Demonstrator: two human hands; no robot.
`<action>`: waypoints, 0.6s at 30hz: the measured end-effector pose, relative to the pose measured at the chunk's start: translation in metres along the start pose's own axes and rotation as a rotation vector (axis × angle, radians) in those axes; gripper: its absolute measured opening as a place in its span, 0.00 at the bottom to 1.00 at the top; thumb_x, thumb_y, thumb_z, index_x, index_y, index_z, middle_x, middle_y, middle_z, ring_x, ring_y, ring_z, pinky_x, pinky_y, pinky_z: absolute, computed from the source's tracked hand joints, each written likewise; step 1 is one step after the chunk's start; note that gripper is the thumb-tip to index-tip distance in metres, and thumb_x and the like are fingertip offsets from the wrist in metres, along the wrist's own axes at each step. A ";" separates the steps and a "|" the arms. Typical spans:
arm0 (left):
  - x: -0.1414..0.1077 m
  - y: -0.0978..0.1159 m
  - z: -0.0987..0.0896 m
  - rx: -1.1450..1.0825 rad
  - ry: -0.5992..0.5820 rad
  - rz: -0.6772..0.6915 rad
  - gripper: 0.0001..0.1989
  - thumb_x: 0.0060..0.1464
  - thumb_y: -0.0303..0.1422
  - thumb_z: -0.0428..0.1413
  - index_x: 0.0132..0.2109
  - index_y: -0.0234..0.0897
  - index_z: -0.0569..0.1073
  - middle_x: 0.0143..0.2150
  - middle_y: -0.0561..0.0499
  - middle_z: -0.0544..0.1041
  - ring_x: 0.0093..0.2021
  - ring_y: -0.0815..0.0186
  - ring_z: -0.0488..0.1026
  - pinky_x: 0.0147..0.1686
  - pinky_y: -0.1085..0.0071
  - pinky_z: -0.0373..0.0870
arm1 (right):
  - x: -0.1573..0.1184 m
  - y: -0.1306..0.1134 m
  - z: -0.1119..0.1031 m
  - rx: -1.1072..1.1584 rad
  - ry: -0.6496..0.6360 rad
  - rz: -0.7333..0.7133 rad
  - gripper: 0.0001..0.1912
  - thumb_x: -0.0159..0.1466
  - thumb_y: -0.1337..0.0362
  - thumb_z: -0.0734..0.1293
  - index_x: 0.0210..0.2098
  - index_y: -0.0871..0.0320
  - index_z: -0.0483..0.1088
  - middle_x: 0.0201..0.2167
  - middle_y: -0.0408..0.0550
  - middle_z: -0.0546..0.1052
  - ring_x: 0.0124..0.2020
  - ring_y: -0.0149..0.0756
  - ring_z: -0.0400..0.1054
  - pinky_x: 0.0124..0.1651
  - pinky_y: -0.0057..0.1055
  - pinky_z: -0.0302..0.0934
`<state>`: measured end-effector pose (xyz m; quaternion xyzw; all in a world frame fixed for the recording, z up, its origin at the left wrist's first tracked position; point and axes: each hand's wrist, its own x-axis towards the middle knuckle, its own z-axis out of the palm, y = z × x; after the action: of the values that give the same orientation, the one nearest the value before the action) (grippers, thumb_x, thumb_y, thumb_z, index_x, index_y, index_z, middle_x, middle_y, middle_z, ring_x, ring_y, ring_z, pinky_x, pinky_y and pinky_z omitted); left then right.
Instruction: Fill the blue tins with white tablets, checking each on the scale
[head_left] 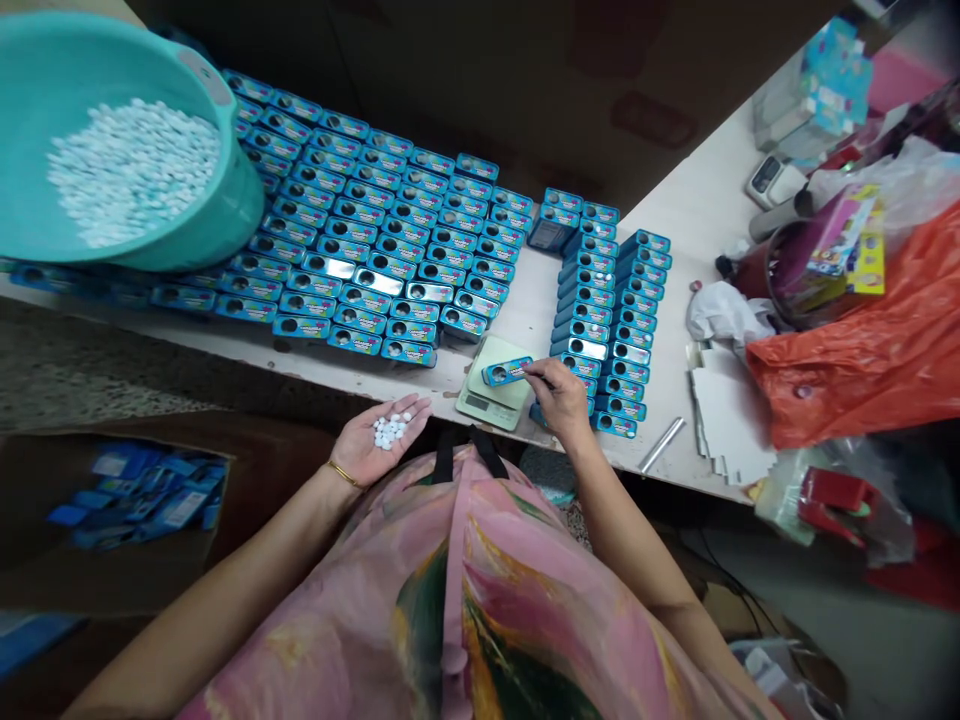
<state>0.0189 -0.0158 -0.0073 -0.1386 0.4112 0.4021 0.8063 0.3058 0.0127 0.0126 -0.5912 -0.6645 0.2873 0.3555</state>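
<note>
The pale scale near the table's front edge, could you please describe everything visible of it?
The scale is pale green and looks plastic, with a squarish top and a small grey display near the person. It sits on the whitish table. The right hand holds a blue tin over it; contact is unclear.

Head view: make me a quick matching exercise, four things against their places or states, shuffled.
1. Left hand
2. Right hand
3. Teal tub
4. Silver tube

A. Far left, large pellet heap inside
B. Lying on the table near its front edge
C. Palm up, holding white pellets
D. Fingers at a blue tin over the scale

Pairs: 1-C, 2-D, 3-A, 4-B
</note>
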 end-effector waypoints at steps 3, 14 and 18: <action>0.000 -0.001 -0.002 -0.010 0.012 0.002 0.16 0.54 0.25 0.45 0.47 0.24 0.70 0.45 0.35 0.74 0.51 0.55 0.67 0.47 0.63 0.69 | -0.004 -0.002 0.001 0.007 0.002 0.007 0.07 0.60 0.66 0.60 0.35 0.55 0.70 0.34 0.46 0.73 0.38 0.33 0.67 0.43 0.33 0.62; 0.006 -0.014 0.015 -0.010 -0.045 -0.077 0.18 0.54 0.26 0.44 0.51 0.25 0.67 0.46 0.35 0.74 0.51 0.55 0.67 0.48 0.61 0.68 | 0.006 -0.005 0.014 0.001 -0.053 -0.005 0.08 0.61 0.65 0.60 0.36 0.55 0.70 0.35 0.47 0.74 0.39 0.34 0.67 0.44 0.33 0.62; 0.006 -0.015 0.016 -0.001 -0.071 -0.085 0.18 0.54 0.26 0.44 0.51 0.25 0.67 0.47 0.35 0.73 0.52 0.56 0.66 0.49 0.61 0.66 | 0.003 -0.008 0.015 -0.053 -0.017 -0.007 0.10 0.62 0.66 0.58 0.39 0.56 0.69 0.38 0.49 0.73 0.42 0.35 0.66 0.47 0.35 0.61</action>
<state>0.0408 -0.0130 -0.0041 -0.1420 0.3759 0.3724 0.8366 0.2886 0.0146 0.0108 -0.5957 -0.6768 0.2734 0.3351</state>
